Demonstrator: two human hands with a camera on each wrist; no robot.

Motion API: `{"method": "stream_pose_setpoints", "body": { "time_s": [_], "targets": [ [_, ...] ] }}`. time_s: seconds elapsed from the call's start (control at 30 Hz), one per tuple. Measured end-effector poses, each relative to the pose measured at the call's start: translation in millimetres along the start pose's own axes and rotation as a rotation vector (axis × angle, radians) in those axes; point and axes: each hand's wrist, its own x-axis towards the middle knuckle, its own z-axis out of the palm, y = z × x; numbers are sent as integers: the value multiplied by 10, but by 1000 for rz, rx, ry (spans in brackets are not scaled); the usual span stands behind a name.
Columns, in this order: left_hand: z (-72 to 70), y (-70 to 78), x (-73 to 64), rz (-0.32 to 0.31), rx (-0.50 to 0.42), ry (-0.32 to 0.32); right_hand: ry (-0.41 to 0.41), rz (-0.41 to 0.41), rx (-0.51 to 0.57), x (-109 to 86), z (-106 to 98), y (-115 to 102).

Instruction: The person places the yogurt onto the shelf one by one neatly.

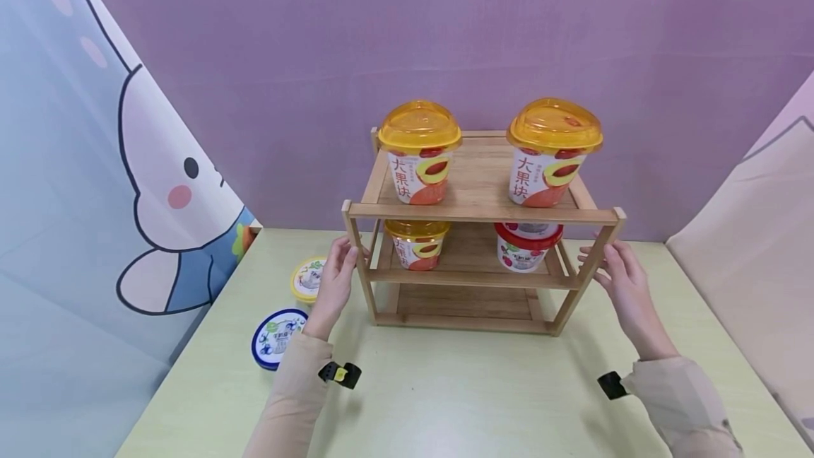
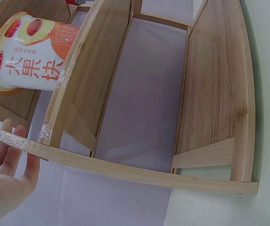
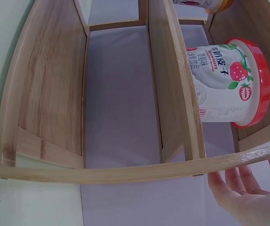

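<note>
Wooden rack [image 1: 480,212]: four lidded cups inside; left hand [image 1: 335,278], right hand [image 1: 626,287], fingers straight, touching side posts.

yellow-lidded tub [image 1: 308,278]: on green table [image 1: 458,387], left | blue-rimmed tub [image 1: 278,338]: nearer the front edge | backdrop: purple wall [image 1: 407,34], rabbit cartoon panel [image 1: 114,161] at left

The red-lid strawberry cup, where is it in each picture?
Head: red-lid strawberry cup sits right of centre, on the rack's middle shelf.
Left wrist: not clearly in it; only a sliver of red at the top edge.
Right wrist: cup is at upper right, seen sideways.
Shared landmark: the wooden rack shows in all three.
</note>
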Motion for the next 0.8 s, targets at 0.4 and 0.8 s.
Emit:
{"method": "stream_pose_setpoints", "body": {
  "time_s": [0.4,0.8],
  "targets": [
    [-42,-267,86,32,-38,-1,91,64,-153,-18,169,-178],
    [-92,-136,42,-34,12,0,21,46,-72,12,124,-164]
  ]
}}
